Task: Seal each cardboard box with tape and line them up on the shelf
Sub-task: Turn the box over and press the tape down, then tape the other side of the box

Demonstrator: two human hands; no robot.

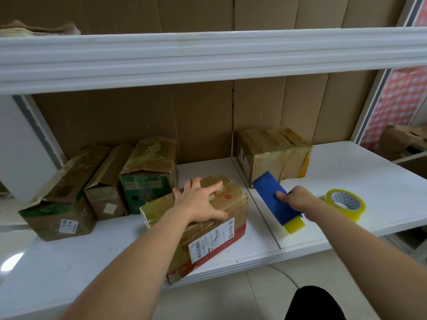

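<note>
Taped cardboard box (208, 225), front of shelf (346, 181): being pressed by left hand (201, 202), fingers spread flat. Blue scraper (275, 199): being gripped by right hand (298, 197). Tape roll (346, 204): being kept just beside.

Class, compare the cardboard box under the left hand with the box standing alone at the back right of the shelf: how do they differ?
The taped brown box with the red band sits askew, overhanging the shelf's front edge; the plain brown box stands fully on the shelf, near the back. The left hand rests on the first; nothing touches the second. Both are glossy with tape.
</note>
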